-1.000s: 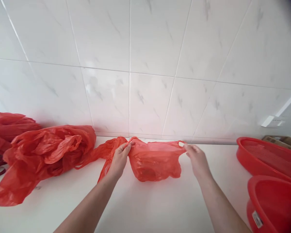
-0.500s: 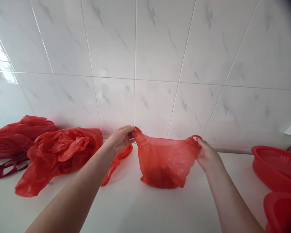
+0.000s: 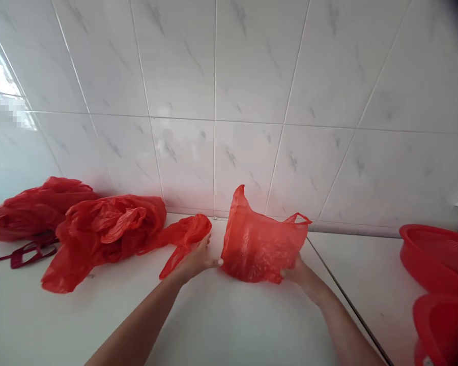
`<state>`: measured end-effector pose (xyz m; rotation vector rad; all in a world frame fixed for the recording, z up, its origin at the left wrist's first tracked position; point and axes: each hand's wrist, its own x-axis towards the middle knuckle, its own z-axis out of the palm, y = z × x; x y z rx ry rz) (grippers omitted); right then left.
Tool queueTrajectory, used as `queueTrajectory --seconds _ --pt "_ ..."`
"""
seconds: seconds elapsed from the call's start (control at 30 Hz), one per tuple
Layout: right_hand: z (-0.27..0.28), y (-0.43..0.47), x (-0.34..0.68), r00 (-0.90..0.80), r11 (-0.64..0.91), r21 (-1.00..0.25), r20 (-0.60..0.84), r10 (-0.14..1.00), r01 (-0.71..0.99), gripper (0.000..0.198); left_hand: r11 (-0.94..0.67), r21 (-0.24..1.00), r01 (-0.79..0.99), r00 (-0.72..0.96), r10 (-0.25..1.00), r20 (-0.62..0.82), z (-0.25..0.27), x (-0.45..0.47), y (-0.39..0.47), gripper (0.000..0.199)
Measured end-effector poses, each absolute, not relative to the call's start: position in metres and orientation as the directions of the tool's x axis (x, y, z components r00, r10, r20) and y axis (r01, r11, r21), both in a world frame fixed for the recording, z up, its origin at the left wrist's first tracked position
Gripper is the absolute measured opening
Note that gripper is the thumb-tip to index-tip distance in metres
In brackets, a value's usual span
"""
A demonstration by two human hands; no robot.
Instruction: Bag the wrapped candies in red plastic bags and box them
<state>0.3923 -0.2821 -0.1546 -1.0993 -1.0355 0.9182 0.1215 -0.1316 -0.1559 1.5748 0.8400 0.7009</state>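
Observation:
A translucent red plastic bag (image 3: pixel 261 244) stands puffed out on the white tabletop, one handle loop up at its right and a peak at its upper left. My left hand (image 3: pixel 199 260) is open beside the bag's lower left edge, thumb tip at the plastic and fingers spread away. On the other side, my right hand (image 3: pixel 299 274) grips the lower right corner, thumb in front and the fingers hidden behind the film. Just behind my left hand lies a smaller crumpled red bag (image 3: pixel 187 231).
Large bunched red bags (image 3: pixel 112 234) and a darker red bundle (image 3: pixel 41 206) with a maroon strap (image 3: pixel 32 251) lie at the left. Red plastic baskets (image 3: pixel 438 259) stand at the right. A tiled wall (image 3: pixel 248 101) rises behind; a dark seam (image 3: pixel 347 297) crosses the tabletop.
Both hands have let go of the bag's handles and moved down to its lower sides. The bag has settled wider on the table, and its left handle now sticks up.

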Motion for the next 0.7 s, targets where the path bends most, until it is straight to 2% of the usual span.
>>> queueTrajectory --seconds 0.07,0.13,0.27,0.37,0.43,0.53,0.6,0.7 --pt "-0.161 -0.268 0.371 0.289 0.246 -0.962 0.204 0.935 -0.117 0.089 -0.024 0.999 0.04 0.586 0.81 -0.005 -0.167 0.144 -0.131 0.107" --pt "-0.163 -0.254 0.353 0.297 0.263 -0.953 0.21 0.932 -0.153 0.078 -0.011 0.998 -0.06 0.613 0.789 0.046 -0.171 0.169 -0.135 0.098" --pt "-0.164 -0.248 0.34 0.296 0.188 -0.968 0.133 0.946 -0.166 0.047 0.001 0.963 -0.27 0.554 0.818 0.154 -0.177 0.197 -0.148 0.043" --pt "-0.164 -0.261 0.351 0.247 0.134 -0.962 0.074 0.966 -0.238 0.047 0.03 0.923 -0.383 0.504 0.844 0.181 -0.182 0.19 -0.153 0.025" --pt "-0.165 -0.271 0.361 0.196 0.123 -0.936 0.059 0.979 -0.329 0.054 0.064 0.905 -0.421 0.529 0.828 0.187 -0.182 0.181 -0.151 0.025" --pt "-0.171 -0.277 0.375 0.255 0.156 -0.867 0.035 0.966 -0.473 0.058 0.143 0.882 -0.45 0.61 0.77 0.187 -0.176 0.172 -0.147 0.034" --pt "-0.175 -0.275 0.379 0.304 0.155 -0.83 -0.018 0.953 -0.535 0.059 0.126 0.869 -0.479 0.612 0.757 0.228 -0.171 0.172 -0.148 0.044" --pt "-0.172 -0.266 0.376 0.243 0.093 -0.82 -0.057 0.968 -0.565 0.064 0.04 0.87 -0.491 0.6 0.739 0.305 -0.165 0.177 -0.153 0.06"
